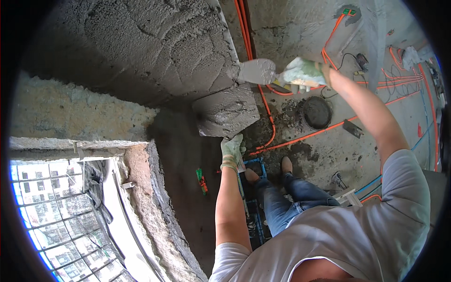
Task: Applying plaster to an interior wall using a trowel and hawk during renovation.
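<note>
My left hand (231, 149), in a pale green and white glove, grips a plasterer's hawk (226, 112) from its near side; the handle is hidden. Wet grey mortar covers the hawk's square board. In my right hand (305, 74), gloved too, is a trowel (257, 71) with a mortar-smeared, rounded blade. The blade points left, just beyond the hawk's far right corner, with its tip at the edge of the mortar-coated wall (159, 42). Fresh mortar on that wall is rough and ridged, smoother toward its lower part.
A round dark bucket (330, 113) stands on the stained floor, right of the hawk. Orange conduits (305, 135) run across floor and wall. Blue tubing (259, 221) lies near my legs. At lower left is a window opening with a metal grid (58, 192) and rough edges.
</note>
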`<action>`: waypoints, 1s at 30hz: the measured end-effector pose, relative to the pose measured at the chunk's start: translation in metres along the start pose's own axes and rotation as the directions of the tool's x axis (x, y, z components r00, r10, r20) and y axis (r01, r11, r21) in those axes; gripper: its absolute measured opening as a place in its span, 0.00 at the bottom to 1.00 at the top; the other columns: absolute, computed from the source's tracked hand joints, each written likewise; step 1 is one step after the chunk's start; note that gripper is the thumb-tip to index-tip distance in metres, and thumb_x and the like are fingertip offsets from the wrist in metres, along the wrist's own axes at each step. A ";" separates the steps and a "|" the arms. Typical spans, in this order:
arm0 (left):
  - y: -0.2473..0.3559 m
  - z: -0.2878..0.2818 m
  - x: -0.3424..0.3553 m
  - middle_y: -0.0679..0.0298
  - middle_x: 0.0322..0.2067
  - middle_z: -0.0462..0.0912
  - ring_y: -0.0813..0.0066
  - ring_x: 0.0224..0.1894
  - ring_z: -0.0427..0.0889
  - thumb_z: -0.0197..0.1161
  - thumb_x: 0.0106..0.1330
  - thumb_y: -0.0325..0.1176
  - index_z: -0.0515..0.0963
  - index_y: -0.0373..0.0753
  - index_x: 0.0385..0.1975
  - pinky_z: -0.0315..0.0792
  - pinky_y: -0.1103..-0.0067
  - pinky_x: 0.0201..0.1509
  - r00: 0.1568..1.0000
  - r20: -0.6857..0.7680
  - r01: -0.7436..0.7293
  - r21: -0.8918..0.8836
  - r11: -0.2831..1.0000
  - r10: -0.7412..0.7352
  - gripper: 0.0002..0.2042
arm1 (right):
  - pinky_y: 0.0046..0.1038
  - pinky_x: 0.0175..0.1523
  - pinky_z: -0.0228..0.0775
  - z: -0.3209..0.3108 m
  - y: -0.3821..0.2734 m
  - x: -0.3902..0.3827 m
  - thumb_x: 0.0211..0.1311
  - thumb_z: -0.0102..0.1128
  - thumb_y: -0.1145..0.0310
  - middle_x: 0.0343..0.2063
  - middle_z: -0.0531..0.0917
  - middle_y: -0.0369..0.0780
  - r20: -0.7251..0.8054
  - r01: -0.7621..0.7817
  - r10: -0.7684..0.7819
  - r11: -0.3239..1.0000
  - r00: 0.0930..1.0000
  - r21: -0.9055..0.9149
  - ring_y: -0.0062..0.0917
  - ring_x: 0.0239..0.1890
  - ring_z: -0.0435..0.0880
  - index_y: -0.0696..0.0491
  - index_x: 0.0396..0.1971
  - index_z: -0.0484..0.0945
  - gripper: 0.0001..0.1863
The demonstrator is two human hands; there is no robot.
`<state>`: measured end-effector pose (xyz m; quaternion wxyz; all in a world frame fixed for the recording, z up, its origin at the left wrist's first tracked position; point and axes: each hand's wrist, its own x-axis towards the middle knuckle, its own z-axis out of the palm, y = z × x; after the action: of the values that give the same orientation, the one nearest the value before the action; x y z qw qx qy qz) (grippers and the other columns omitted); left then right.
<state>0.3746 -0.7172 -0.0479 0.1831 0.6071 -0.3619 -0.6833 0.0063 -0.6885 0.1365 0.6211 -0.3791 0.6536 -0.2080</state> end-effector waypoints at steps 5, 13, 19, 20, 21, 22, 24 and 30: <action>0.004 0.001 -0.004 0.67 0.22 0.79 0.76 0.17 0.75 0.72 0.59 0.38 0.80 0.44 0.36 0.70 0.78 0.20 0.999 0.026 -0.027 -0.001 1.000 0.027 0.11 | 0.20 0.24 0.72 0.000 -0.027 -0.061 0.64 0.68 0.56 0.24 0.85 0.39 -0.206 0.326 -0.315 0.945 0.926 0.021 0.16 0.22 0.81 0.56 0.44 0.85 0.18; 0.000 -0.001 0.002 0.68 0.22 0.78 0.77 0.18 0.75 0.72 0.60 0.38 0.79 0.44 0.37 0.71 0.79 0.20 0.997 0.038 -0.069 -0.024 0.997 0.070 0.11 | 0.41 0.48 0.79 0.100 0.034 0.008 0.69 0.51 0.50 0.41 0.87 0.43 -0.115 0.050 -0.432 0.354 0.895 -0.934 0.37 0.43 0.87 0.43 0.49 0.83 0.19; -0.003 0.001 0.002 0.67 0.24 0.79 0.78 0.20 0.76 0.72 0.61 0.36 0.80 0.43 0.39 0.72 0.79 0.21 0.999 0.020 -0.025 -0.005 1.000 0.025 0.10 | 0.37 0.54 0.77 0.077 0.019 0.059 0.70 0.48 0.48 0.51 0.84 0.35 -0.160 0.017 -0.433 0.377 0.887 -0.926 0.36 0.50 0.84 0.44 0.50 0.82 0.21; -0.004 0.001 0.000 0.67 0.25 0.80 0.78 0.20 0.76 0.72 0.61 0.35 0.80 0.43 0.39 0.72 0.79 0.21 1.000 0.017 -0.019 -0.008 1.000 0.019 0.10 | 0.38 0.52 0.77 0.072 0.013 0.059 0.69 0.50 0.46 0.48 0.86 0.37 -0.138 0.028 -0.461 0.336 0.876 -0.941 0.37 0.48 0.85 0.45 0.50 0.82 0.22; -0.005 0.001 0.000 0.67 0.25 0.80 0.78 0.20 0.76 0.72 0.61 0.35 0.80 0.43 0.39 0.72 0.79 0.21 1.000 0.013 -0.024 -0.011 1.000 0.024 0.10 | 0.38 0.52 0.77 0.067 0.007 0.058 0.69 0.50 0.46 0.48 0.86 0.37 -0.115 0.087 -0.534 0.339 0.837 -0.937 0.37 0.48 0.85 0.45 0.50 0.82 0.22; -0.007 0.001 -0.002 0.67 0.25 0.80 0.78 0.21 0.76 0.72 0.61 0.35 0.80 0.43 0.39 0.72 0.79 0.21 0.999 0.033 -0.030 -0.036 0.999 0.031 0.10 | 0.38 0.51 0.77 0.063 0.001 0.054 0.66 0.53 0.45 0.44 0.86 0.39 -0.197 0.013 -0.453 0.420 0.869 -0.908 0.39 0.45 0.85 0.46 0.49 0.82 0.24; -0.011 0.001 -0.005 0.67 0.25 0.80 0.78 0.21 0.76 0.72 0.61 0.34 0.81 0.42 0.39 0.73 0.79 0.21 0.998 0.055 -0.036 -0.062 0.997 0.039 0.10 | 0.39 0.49 0.77 0.056 -0.011 0.044 0.64 0.55 0.43 0.40 0.87 0.41 -0.275 -0.068 -0.362 0.492 0.891 -0.868 0.41 0.43 0.86 0.47 0.48 0.83 0.25; -0.020 0.004 -0.012 0.67 0.23 0.80 0.77 0.17 0.76 0.71 0.62 0.38 0.79 0.44 0.37 0.72 0.78 0.20 0.997 0.074 -0.012 -0.031 0.999 0.014 0.10 | 0.42 0.42 0.74 0.026 -0.033 -0.003 0.60 0.63 0.44 0.34 0.86 0.47 -0.263 0.200 -0.703 0.503 0.661 -0.841 0.47 0.38 0.84 0.53 0.34 0.82 0.24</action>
<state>0.3771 -0.6941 -0.0535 0.1833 0.5761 -0.3620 -0.7095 0.0388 -0.7015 0.1593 0.0911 -0.6832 0.7002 -0.1861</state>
